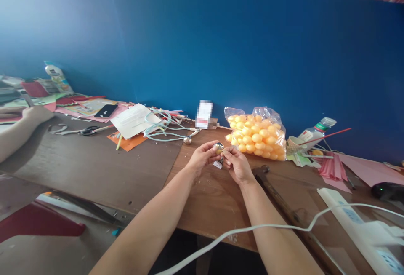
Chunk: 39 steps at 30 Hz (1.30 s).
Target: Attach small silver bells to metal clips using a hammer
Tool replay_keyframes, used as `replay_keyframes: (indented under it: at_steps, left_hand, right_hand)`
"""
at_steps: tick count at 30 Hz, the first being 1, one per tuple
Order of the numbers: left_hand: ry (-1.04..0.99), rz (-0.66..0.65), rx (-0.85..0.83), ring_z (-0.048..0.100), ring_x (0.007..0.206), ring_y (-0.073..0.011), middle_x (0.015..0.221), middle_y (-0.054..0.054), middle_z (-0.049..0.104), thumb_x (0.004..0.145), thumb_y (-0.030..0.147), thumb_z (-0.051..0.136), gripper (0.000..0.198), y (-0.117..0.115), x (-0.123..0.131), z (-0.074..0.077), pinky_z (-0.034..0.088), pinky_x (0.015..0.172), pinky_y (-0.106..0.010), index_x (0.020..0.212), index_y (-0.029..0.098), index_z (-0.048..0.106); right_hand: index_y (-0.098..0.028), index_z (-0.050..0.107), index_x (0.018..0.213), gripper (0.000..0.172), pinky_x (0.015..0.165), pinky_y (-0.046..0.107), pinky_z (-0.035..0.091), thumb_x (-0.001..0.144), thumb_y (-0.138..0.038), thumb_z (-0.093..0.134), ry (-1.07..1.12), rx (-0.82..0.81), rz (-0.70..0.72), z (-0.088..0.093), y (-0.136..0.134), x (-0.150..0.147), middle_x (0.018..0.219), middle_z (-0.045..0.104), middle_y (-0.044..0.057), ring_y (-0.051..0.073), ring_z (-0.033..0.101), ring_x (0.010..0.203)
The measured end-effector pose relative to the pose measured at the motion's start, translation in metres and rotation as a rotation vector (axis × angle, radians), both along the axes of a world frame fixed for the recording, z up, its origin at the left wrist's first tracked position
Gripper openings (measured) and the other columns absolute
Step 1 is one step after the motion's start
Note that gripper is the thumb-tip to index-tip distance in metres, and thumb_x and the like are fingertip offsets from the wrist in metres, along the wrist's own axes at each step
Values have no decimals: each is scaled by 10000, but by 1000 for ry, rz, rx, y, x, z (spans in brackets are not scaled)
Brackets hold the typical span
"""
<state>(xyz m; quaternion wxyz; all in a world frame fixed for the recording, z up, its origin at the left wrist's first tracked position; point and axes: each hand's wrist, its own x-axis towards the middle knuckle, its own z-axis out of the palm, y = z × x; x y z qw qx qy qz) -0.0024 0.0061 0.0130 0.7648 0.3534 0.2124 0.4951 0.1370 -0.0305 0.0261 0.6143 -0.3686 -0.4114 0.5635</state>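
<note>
My left hand (202,158) holds a small shiny metal ball (218,146) between thumb and fingers, above the wooden table. My right hand (239,166) is closed in a pinch right beside the ball; whatever is between its fingertips is too small to make out. Just under the fingers a small white piece (217,164) shows. A second shiny ball (187,140) lies on the table to the left, near the end of a coiled pale blue cord (164,138). Behind my hands stands a clear plastic bag of orange balls (255,136).
A hammer (277,195) lies right of my hands, near a white power strip (350,220). A white cable (261,226) crosses over my right forearm. Scissors (88,131), papers (135,121) and a phone (106,110) are leftward. Another person's hand (36,115) is far left.
</note>
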Motion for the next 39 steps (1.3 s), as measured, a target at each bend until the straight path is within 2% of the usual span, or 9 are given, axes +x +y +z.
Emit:
replay_keyframes:
  at_steps: [6,12,28,39]
  left_hand:
    - [-49,-39,-25,681,818,-137,1090,-105,671,759,179,711,408,-3,-2,4,534,861,-296,1157,151,628]
    - [-22,-31,10,673,858,-154,1099,-92,667,699,112,748,431,-2,-2,5,508,918,-355,1116,161,652]
    - [76,24,20,668,824,-152,1031,-89,686,644,186,804,490,0,1,2,529,850,-332,1106,147,644]
    - [72,42,82,664,820,-167,1016,-78,683,587,207,836,569,1,1,-1,509,887,-407,1118,145,641]
  right_hand:
    - [-204,629,743,208,389,204,266,657,-298,793,-6,45,-34,1,-1,-2,630,586,-24,51,334,432]
    - [-202,632,749,198,395,210,272,671,-309,779,-36,63,-45,-2,0,-1,590,555,-34,57,341,431]
    - [-189,645,756,179,397,201,262,685,-296,769,-62,59,-67,-5,2,-1,638,596,-17,49,357,447]
    - [-180,627,762,196,400,190,265,685,-298,764,-70,40,-66,-5,2,0,647,594,-21,44,354,449]
